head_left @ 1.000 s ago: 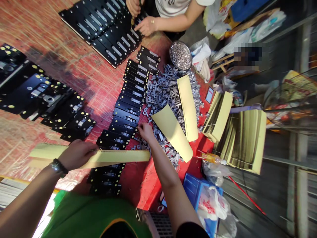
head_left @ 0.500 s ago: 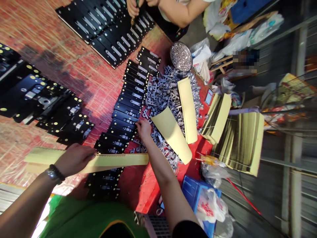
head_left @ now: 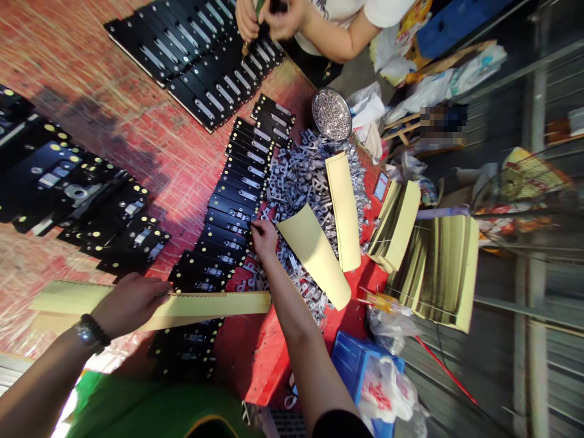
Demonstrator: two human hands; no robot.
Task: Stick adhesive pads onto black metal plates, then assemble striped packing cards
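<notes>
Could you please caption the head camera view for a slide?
Left hand grips a yellow paper strip; right hand touches black plates beside loose grey metal parts.

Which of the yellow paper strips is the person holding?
The strip in the left hand, lying across the black plates; the other two strips rest on the grey metal parts.

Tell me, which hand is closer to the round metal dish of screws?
Right. The right hand is at the row of black plates, below the metal dish of screws and not touching it. The left hand, holding a yellow paper strip, is farther away, down and left.
</notes>
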